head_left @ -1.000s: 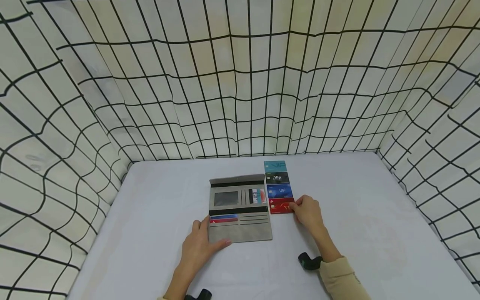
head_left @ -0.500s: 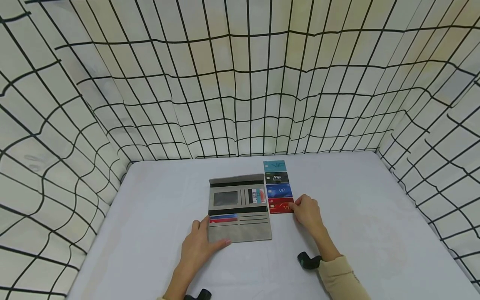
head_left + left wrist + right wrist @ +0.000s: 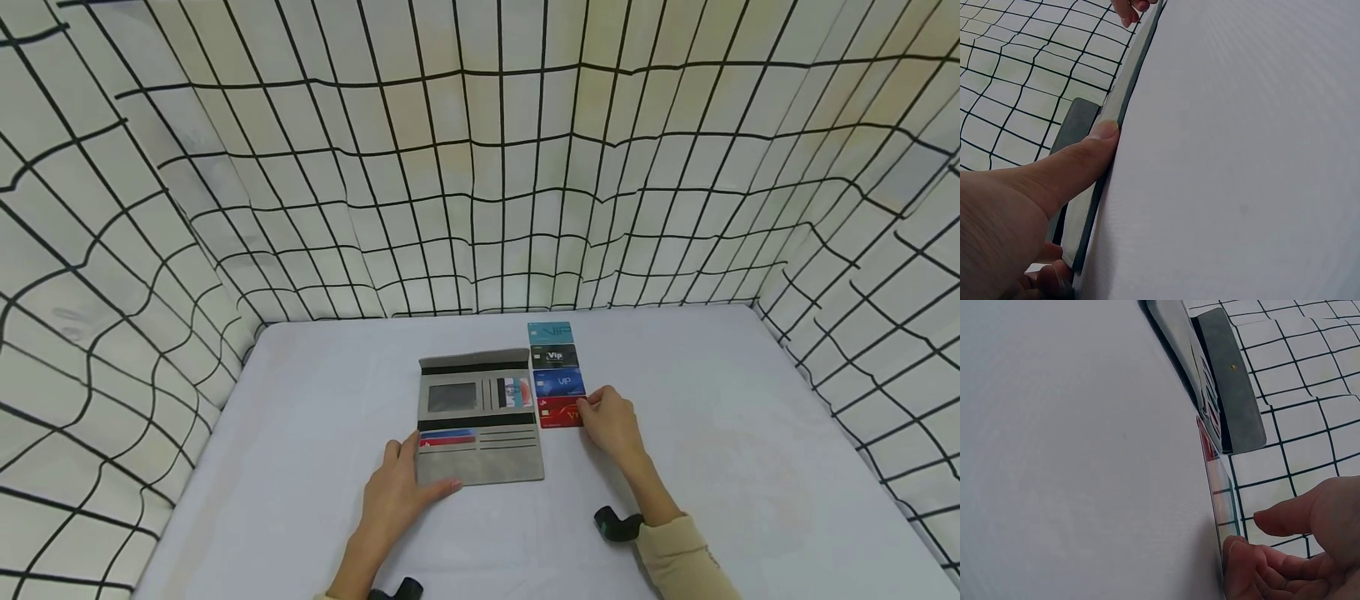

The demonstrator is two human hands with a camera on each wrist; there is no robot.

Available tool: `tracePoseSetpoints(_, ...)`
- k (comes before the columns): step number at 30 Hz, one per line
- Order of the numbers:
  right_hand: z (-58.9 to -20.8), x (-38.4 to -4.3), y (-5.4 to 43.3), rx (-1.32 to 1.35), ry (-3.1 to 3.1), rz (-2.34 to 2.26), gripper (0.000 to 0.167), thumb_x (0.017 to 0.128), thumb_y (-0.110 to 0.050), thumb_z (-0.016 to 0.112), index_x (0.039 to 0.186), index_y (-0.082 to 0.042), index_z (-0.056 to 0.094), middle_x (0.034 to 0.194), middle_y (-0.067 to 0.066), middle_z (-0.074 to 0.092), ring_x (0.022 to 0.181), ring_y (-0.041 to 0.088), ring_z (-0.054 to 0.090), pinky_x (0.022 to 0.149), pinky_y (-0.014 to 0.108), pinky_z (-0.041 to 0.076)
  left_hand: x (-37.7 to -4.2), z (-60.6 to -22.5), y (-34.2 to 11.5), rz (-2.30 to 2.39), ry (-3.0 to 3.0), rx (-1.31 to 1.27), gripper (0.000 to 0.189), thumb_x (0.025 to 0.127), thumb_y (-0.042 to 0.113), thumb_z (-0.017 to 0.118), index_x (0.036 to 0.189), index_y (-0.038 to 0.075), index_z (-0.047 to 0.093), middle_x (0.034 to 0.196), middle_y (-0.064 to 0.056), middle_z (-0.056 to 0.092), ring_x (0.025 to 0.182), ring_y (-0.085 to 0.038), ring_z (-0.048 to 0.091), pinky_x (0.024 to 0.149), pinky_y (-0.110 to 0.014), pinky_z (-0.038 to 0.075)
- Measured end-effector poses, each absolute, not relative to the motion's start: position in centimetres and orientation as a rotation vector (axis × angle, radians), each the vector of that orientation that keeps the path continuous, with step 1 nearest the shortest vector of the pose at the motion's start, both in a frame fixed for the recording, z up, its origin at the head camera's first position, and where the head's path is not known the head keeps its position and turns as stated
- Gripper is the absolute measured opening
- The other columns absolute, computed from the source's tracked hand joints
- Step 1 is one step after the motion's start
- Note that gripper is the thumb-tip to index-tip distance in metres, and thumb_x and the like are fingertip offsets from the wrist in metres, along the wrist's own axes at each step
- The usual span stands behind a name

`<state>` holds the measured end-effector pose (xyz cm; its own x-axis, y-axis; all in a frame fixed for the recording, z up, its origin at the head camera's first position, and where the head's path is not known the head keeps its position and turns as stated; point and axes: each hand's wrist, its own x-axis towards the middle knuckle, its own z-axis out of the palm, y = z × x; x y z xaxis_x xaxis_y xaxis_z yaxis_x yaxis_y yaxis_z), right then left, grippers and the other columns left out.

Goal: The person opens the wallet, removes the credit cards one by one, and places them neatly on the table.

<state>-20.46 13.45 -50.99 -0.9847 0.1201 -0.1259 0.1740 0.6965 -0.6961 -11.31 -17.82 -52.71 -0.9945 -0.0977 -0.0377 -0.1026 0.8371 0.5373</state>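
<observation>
A grey wallet [image 3: 502, 468] lies unfolded on the white table. My left hand [image 3: 392, 498] rests at its lower left corner, thumb [image 3: 1102, 132] along the front edge and fingers by the left edge. A blue card [image 3: 442, 434] and a red one show in its lower left slots. Right of the wallet, flat cards form a column: teal [image 3: 542, 335], black [image 3: 555, 364], blue [image 3: 551, 389] and red [image 3: 553, 421]. My right hand [image 3: 615, 423] is at the red card's right edge. In the right wrist view its thumb [image 3: 1285, 515] stands apart from the curled fingers.
Black netting [image 3: 495, 200] over pale sheets encloses the back and sides of the table [image 3: 697, 417]. Dark wrist-worn devices show below each hand, such as the one [image 3: 618, 525] by the right sleeve. A patterned card [image 3: 516, 392] sits in the wallet's upper right.
My right hand has shifted very slightly back and right along the red card's edge. My left hand, the wallet and the cards stay where they were.
</observation>
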Motion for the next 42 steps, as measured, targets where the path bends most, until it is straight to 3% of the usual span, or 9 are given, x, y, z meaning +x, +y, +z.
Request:
tracePoseSetpoints(4,-51.0,-20.3,13.1,0.236,2.839,-1.180,0.028,0.099,-0.023,0.060,0.108,0.003,0.058,0.087,0.016,0.067,0.070,0.020,0.058,0.058,0.026,0.046,-11.3,-52.7,-17.8,0.884,3.003,-0.159,0.107,0.066,0.055,0.088,0.145,-0.003,0.046,0.108,-0.015,0.052,0.066,-0.020,0.050,0.059,-0.032,0.044)
tracePoseSetpoints(12,-51.2,-20.4,11.9,0.114,2.892,-1.241,0.022,0.096,-0.017,0.064,0.102,0.003,0.059,0.081,0.013,0.063,0.067,0.018,0.055,0.059,0.025,0.046,-11.2,-52.7,-17.8,0.891,3.009,-0.158,0.105,0.067,0.053,0.088,0.145,-0.003,0.046,0.106,-0.014,0.052,0.065,-0.019,0.049,0.059,-0.032,0.043)
tracePoseSetpoints(25,-50.8,-20.1,8.8,-0.056,2.861,-1.259,0.019,0.093,-0.016,0.069,0.101,0.001,0.063,0.081,0.009,0.064,0.069,0.015,0.056,0.059,0.022,0.047,-11.2,-52.7,-17.9,0.894,3.025,-0.144,0.105,0.067,0.054,0.088,0.145,-0.002,0.046,0.105,-0.014,0.051,0.064,-0.019,0.048,0.056,-0.032,0.042)
tracePoseSetpoints(34,-51.0,-19.6,6.8,-0.203,2.848,-1.251,0.019,0.092,-0.016,0.071,0.103,-0.002,0.064,0.085,0.006,0.062,0.076,0.014,0.055,0.066,0.024,0.049,-11.2,-52.8,-17.9,0.882,3.040,-0.138,0.106,0.066,0.055,0.088,0.145,-0.002,0.047,0.102,-0.013,0.050,0.063,-0.019,0.046,0.055,-0.031,0.040)
tracePoseSetpoints(42,-50.7,-19.5,4.9,-0.314,2.803,-1.271,0.019,0.091,-0.014,0.073,0.105,-0.002,0.066,0.084,0.004,0.061,0.076,0.013,0.054,0.068,0.022,0.050,-11.2,-52.7,-17.9,0.883,3.041,-0.131,0.105,0.066,0.054,0.088,0.144,-0.003,0.047,0.105,-0.015,0.051,0.064,-0.020,0.049,0.056,-0.034,0.044)
